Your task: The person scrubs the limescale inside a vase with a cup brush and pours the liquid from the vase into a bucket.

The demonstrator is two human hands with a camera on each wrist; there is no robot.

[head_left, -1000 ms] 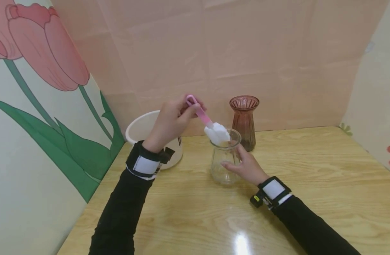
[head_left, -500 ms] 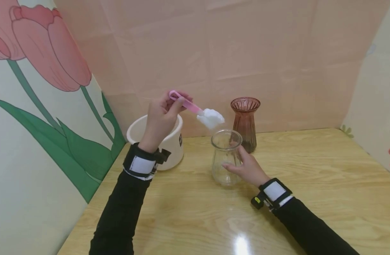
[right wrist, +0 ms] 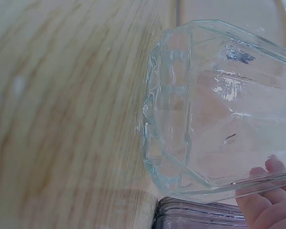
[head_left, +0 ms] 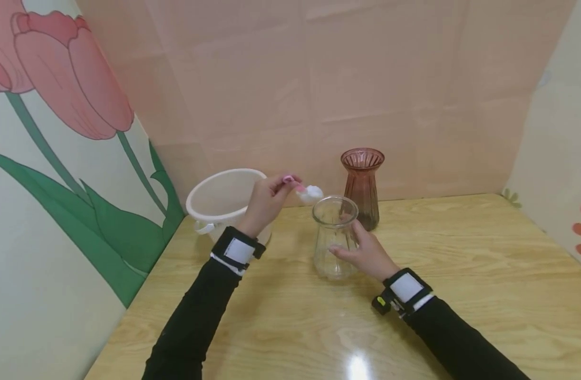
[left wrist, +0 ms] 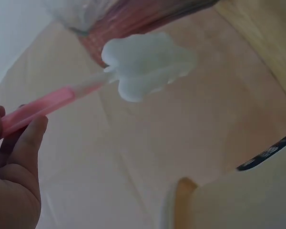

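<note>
Item one, far left: we record a wall panel point(head_left: 57, 158) painted with a pink tulip and green leaves, standing along the left edge of the wooden table point(head_left: 461, 274).

Item two: a white bucket point(head_left: 219, 198) stands at the table's back left corner, near the pink rear wall point(head_left: 319, 79). A black mark shows on its side in the left wrist view.

Item three: the left hand point(head_left: 266, 203), in a black sleeve with a wrist strap, is raised in front of the bucket's right rim. We see its fingers curled round the pink handle of a sponge brush point(head_left: 306, 192), pinching it near the end. The brush's white sponge head points right and hangs in the air just beside the mouth of the glass jar, outside it and not touching it. In the left wrist view the sponge brush point(left wrist: 133, 67) runs from the left hand point(left wrist: 14, 176) up to its white head.

Item four: a clear glass jar point(head_left: 335, 237) stands upright on the table, centre. It looks empty.

Item five: the right hand point(head_left: 364, 253) holds the jar's right side, fingers wrapped round the lower body. In the right wrist view the fingertips point(right wrist: 264, 205) press the glass jar point(right wrist: 214, 114).

Item six: a reddish ribbed glass vase point(head_left: 363, 184) stands upright just behind the jar, close to the rear wall.
</note>
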